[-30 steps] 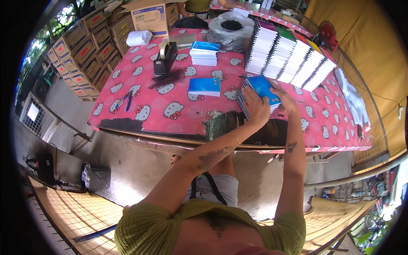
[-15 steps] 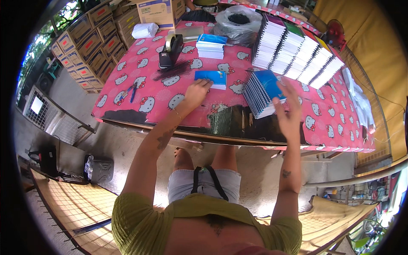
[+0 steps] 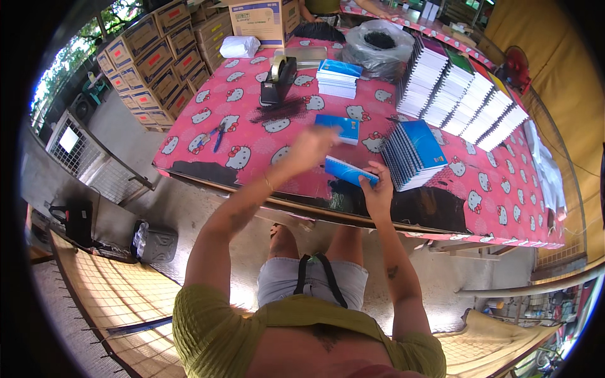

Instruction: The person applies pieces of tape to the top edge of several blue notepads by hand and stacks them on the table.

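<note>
My right hand (image 3: 377, 191) grips the near end of a blue spiral notebook (image 3: 350, 171), held tilted just above the pink patterned tablecloth (image 3: 252, 120). My left hand (image 3: 313, 145) is blurred, raised over the cloth beside the notebook's far end; whether it touches the notebook is unclear. A leaning stack of blue notebooks (image 3: 413, 153) stands to the right of my right hand. A small flat pile of blue notebooks (image 3: 337, 128) lies just beyond my left hand.
A tape dispenser (image 3: 278, 80), another blue notebook pile (image 3: 338, 77), a black plastic bag (image 3: 378, 46) and long rows of upright notebooks (image 3: 463, 101) sit farther back. Scissors (image 3: 216, 133) lie at the left. Cardboard boxes (image 3: 164, 63) are stacked beyond the table's left end.
My left hand has come back from the flat blue pile toward the middle. My right hand has left the leaning stack and now holds one notebook in front of me.
</note>
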Demonstrator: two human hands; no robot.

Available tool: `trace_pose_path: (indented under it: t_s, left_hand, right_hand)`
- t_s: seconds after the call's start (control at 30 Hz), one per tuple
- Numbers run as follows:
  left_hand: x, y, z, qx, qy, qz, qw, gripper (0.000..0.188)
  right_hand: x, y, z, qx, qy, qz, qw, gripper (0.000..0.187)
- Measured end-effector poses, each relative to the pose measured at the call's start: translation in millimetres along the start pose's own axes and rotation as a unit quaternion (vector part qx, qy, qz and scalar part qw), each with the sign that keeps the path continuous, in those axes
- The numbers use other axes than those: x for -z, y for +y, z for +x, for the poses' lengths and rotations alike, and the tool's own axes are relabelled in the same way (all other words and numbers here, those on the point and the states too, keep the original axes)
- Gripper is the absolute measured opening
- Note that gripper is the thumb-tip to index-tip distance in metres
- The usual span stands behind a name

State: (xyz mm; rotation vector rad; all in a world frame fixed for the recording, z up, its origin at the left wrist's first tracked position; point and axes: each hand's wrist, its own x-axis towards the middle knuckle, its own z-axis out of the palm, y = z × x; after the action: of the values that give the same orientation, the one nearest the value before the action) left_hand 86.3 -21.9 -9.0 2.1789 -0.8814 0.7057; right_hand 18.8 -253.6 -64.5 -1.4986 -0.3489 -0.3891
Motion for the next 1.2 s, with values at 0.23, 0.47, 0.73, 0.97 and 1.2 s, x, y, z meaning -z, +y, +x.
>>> trace_pose_path:
  t_s: [0.23,0.47,0.73,0.97,1.2]
  left_hand:
    - [61.6,-150.7,-40.1,0.138,-0.09,0.412,0.896,0.02]
    - [36.8,-59.0,-10.3,0.084,0.119,0.274,0.951,0.018]
    - [37.7,49.9,-67.1,0.187,0.109,-0.055,0.975,0.019]
    - [33.3,39.3,-72.1,0.138,0.099,0.002,0.985,0.02]
    - [31.1,34.2,-70.4,0.134,0.095,-0.012,0.986,0.022]
  right_hand:
    - [-23.0,1.5,-1.2,-0.06,-0.087,-0.042,0.994,0.03]
    - [-6.0,-1.3,-1.5,-0.08,-0.069,0.022,0.994,0.035]
    - [-11.0,2.4,0.9,-0.096,-0.112,0.052,0.988,0.031]
    - [-8.1,4.3,1.7,-0.117,-0.127,0.055,0.983,0.031]
    - [-9.6,-1.8,0.9,-0.108,-0.121,0.043,0.986,0.031]
